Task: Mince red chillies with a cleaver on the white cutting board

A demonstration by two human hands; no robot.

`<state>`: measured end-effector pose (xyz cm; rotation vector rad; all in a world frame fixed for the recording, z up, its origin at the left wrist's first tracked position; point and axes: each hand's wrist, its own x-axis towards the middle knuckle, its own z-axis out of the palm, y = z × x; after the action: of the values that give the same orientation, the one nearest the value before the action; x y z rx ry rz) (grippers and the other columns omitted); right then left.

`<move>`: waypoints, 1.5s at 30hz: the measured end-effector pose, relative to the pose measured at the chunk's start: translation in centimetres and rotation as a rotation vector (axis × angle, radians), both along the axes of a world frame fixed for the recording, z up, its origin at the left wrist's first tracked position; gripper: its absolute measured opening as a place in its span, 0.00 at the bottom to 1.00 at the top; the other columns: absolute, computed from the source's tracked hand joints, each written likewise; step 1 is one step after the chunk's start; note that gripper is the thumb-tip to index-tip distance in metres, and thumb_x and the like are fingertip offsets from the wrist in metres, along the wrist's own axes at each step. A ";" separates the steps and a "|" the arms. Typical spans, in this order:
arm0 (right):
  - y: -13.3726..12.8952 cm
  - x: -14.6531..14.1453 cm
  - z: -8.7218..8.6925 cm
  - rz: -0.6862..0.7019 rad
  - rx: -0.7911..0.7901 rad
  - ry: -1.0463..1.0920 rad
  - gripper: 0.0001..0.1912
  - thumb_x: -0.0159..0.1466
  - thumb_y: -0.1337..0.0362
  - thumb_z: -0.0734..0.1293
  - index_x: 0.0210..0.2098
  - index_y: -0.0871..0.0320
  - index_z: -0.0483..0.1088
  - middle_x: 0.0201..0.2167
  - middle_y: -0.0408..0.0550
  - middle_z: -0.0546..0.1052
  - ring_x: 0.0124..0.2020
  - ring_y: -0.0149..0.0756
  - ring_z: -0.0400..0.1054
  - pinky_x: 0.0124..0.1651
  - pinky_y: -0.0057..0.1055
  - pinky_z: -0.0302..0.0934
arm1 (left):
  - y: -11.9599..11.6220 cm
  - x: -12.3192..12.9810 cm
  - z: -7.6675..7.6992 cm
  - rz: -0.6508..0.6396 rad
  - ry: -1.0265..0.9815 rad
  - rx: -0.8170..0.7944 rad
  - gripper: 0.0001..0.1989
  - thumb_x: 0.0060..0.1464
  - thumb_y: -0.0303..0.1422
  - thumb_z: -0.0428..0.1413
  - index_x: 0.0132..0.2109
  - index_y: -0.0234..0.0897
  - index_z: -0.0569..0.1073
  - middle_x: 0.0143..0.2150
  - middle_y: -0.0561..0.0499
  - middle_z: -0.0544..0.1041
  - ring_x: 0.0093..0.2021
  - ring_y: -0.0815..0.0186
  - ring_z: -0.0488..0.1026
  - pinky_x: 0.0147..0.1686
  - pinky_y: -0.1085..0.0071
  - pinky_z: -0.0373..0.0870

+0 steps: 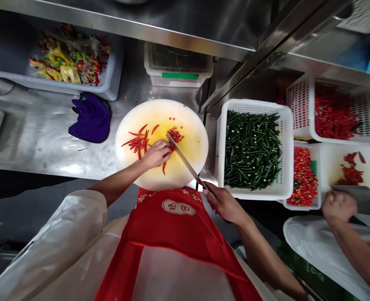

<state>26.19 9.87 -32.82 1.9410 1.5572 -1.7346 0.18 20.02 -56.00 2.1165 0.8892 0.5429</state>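
On the round white cutting board point(191, 121) my left hand point(156, 154) is closed over red chilies, its fingertips close beside the blade; the chilies beneath the fingers are mostly hidden. My right hand point(224, 203) grips the dark handle of a long kitchen knife point(186, 161), whose blade slants up and left across the board. Whole red chilies point(137, 141) lie loose to the left of my left hand. A small heap of chopped red chili point(175, 134) sits by the knife tip, with a few rings scattered above it.
A white basket of green chilies point(253, 150) stands right of the board. Beyond it are a tub of chopped red chili point(303, 177) and a co-worker's hand point(340, 205) by a cleaver point(362, 198). A purple cloth point(92, 117), scraps bin point(114, 75) and lidded box point(178, 67) lie left and behind.
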 end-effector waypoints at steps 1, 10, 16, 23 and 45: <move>0.0 0.2 0.1 0.007 -0.010 -0.005 0.30 0.72 0.45 0.55 0.64 0.57 0.66 0.23 0.46 0.76 0.27 0.40 0.74 0.33 0.32 0.66 | 0.0 0.1 0.0 0.003 0.002 -0.002 0.09 0.64 0.33 0.51 0.42 0.38 0.76 0.47 0.43 0.75 0.49 0.56 0.69 0.53 0.56 0.69; 1.7 -1.9 -6.6 0.107 0.141 -0.011 0.27 0.73 0.50 0.54 0.63 0.61 0.65 0.46 0.57 0.80 0.44 0.44 0.76 0.48 0.38 0.67 | 0.2 0.3 0.3 -0.014 -0.049 -0.016 0.10 0.65 0.32 0.50 0.42 0.37 0.76 0.47 0.44 0.76 0.51 0.58 0.70 0.55 0.59 0.70; 1.4 -1.3 -3.9 0.070 0.111 0.032 0.29 0.73 0.47 0.54 0.64 0.58 0.66 0.43 0.55 0.81 0.44 0.46 0.76 0.46 0.38 0.68 | -0.6 -0.2 0.3 0.037 -0.007 0.021 0.10 0.64 0.35 0.53 0.43 0.37 0.77 0.49 0.41 0.73 0.51 0.56 0.70 0.53 0.56 0.71; 0.1 -0.7 -2.0 0.070 0.028 -0.032 0.28 0.73 0.47 0.55 0.65 0.54 0.64 0.42 0.53 0.81 0.44 0.46 0.76 0.46 0.37 0.68 | -0.2 -0.1 0.1 0.008 -0.054 -0.054 0.10 0.64 0.34 0.52 0.44 0.38 0.78 0.46 0.42 0.75 0.51 0.56 0.70 0.54 0.56 0.71; 0.8 -2.4 -5.9 0.083 0.092 -0.014 0.28 0.73 0.48 0.54 0.63 0.59 0.65 0.49 0.58 0.79 0.51 0.48 0.74 0.52 0.40 0.66 | -0.6 0.0 0.2 0.043 -0.065 -0.038 0.13 0.67 0.34 0.49 0.42 0.37 0.78 0.45 0.44 0.78 0.50 0.58 0.72 0.54 0.60 0.70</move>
<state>23.76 10.71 -38.72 1.8950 1.7159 -1.6417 0.18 19.41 -55.80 2.0384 0.9036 0.6091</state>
